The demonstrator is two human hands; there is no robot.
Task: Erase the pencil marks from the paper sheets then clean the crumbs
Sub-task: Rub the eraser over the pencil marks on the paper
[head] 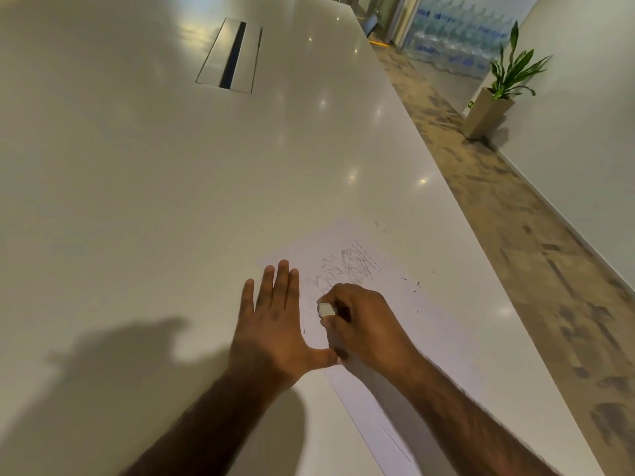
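Observation:
A white paper sheet [443, 324] lies near the right edge of the white table [144, 187]. Grey pencil scribbles [350, 266] cover its upper part. My right hand [364, 324] is closed around a small white eraser [324, 309], which is pressed on the sheet just below the scribbles. My left hand [275, 321] lies flat with fingers spread, palm down on the sheet's left edge, its thumb touching my right hand. A few dark crumbs [414, 285] are scattered on the paper to the right of the scribbles.
A metal cable hatch [230, 56] is set into the table far ahead. The table's right edge [457, 201] runs diagonally beside a patterned carpet floor. A potted plant [498, 97] stands by the wall. Water bottles [457, 32] are stacked in the far background.

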